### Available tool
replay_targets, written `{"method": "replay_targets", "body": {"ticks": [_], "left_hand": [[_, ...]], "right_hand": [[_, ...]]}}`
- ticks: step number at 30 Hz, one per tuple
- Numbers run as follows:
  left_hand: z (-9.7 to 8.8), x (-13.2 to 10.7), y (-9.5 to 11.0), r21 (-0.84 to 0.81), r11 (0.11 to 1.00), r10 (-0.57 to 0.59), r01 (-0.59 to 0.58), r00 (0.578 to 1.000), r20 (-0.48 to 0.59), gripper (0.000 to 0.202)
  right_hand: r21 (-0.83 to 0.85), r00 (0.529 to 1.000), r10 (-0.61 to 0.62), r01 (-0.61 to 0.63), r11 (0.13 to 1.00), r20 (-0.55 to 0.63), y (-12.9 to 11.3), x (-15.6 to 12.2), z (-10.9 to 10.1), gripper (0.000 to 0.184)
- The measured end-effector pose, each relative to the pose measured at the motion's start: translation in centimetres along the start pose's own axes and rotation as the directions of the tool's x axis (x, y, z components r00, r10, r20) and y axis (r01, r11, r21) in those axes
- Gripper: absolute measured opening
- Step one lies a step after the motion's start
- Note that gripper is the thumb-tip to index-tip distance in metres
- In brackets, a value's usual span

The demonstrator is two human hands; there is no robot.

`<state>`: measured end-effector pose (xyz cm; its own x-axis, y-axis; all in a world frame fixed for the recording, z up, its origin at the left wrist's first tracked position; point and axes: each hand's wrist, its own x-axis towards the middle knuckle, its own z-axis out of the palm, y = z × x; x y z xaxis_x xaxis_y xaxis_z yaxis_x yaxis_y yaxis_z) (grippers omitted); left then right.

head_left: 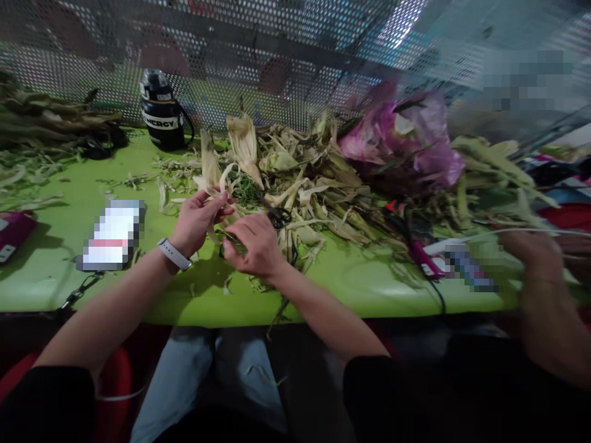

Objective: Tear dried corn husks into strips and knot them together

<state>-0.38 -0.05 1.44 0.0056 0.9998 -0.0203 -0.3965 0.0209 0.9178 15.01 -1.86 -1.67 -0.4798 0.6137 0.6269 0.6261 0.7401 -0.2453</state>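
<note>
My left hand [192, 223], with a white watch band on the wrist, is closed in a pinch on a pale corn husk [210, 166] that stands up above the fingers. Close beside it, my right hand [255, 245] has its fingers curled inward toward the left hand. What those fingers grip, if anything, is hidden under them. Dark-handled scissors [279, 216] lie just behind my right hand. Beyond both hands spreads a heap of dry corn husks [339, 203], and some thin green string-like strands [247, 189] lie in front of it.
A phone [113, 234] lies left on the green table [175, 311]. Behind it stands a black bottle [162, 120]; a pink plastic bag [415, 144] sits back right. Another person's hand [530, 249] is at right, near a second phone [471, 269] and cables. Perforated metal mesh closes the back.
</note>
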Motion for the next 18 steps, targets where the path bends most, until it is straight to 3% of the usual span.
{"method": "replay_targets", "body": {"ticks": [4,7,13,18], "left_hand": [[0.7,-0.5,-0.1,-0.068,0.997,-0.045,0.043,0.998,-0.038,0.017],[0.7,-0.4,-0.3,-0.092,0.994,-0.057,0.053,0.998,-0.041,0.016],[-0.3,0.3,-0.6,0.017,0.999,0.033,-0.033,0.999,0.017,0.021],[0.1,-0.2,-0.3,0.118,0.993,-0.036,0.024,0.995,0.098,0.026]], "right_hand": [[0.113,0.973,0.166,-0.186,0.976,0.161,-1.1,0.0,0.8,0.037],[0.274,0.961,0.179,-0.234,0.933,0.211,-0.8,0.3,0.9,0.025],[0.396,0.987,0.164,-0.150,0.906,-0.002,0.1,0.7,-1.4,0.017],[0.436,0.927,0.368,-0.305,0.847,-0.066,1.5,0.7,-2.1,0.020]]}}
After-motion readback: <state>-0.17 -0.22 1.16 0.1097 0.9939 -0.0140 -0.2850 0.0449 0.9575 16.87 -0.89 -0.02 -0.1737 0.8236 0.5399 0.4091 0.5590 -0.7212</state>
